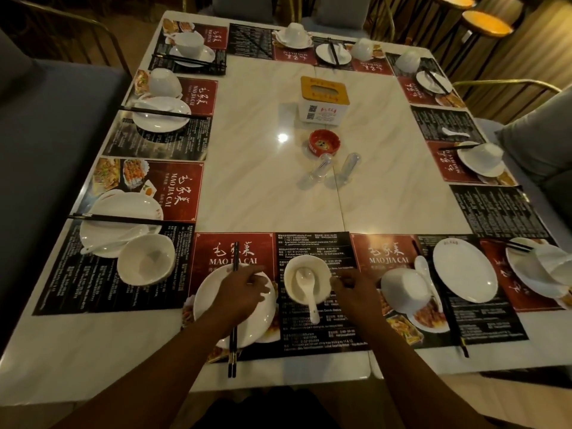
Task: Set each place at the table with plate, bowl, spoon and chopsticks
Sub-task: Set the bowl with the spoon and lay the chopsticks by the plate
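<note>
A: Near place: plate (263, 322) sits on its mat (312, 335) by the bench (263, 187) edge, sticks (232, 345) laid across it, ends hanging off twd us. Bowl (322, 270) just right of it, spoon (306, 283) inside, handle over the rim.

B: Hands?

A: Our left hand (244, 289) lies over the sticks on the plate; can't tell if we pinch them or only rest there. Our right hand (356, 289) is loosely bent at the bowl's right rim, holding nothing.

B: Risks?

A: If we drag the left, sticks may roll off the plate & over the edge. A right nudge could tip the spoon out, or shove the bowl twd the upturned bowl (404, 289) nearby.
</note>
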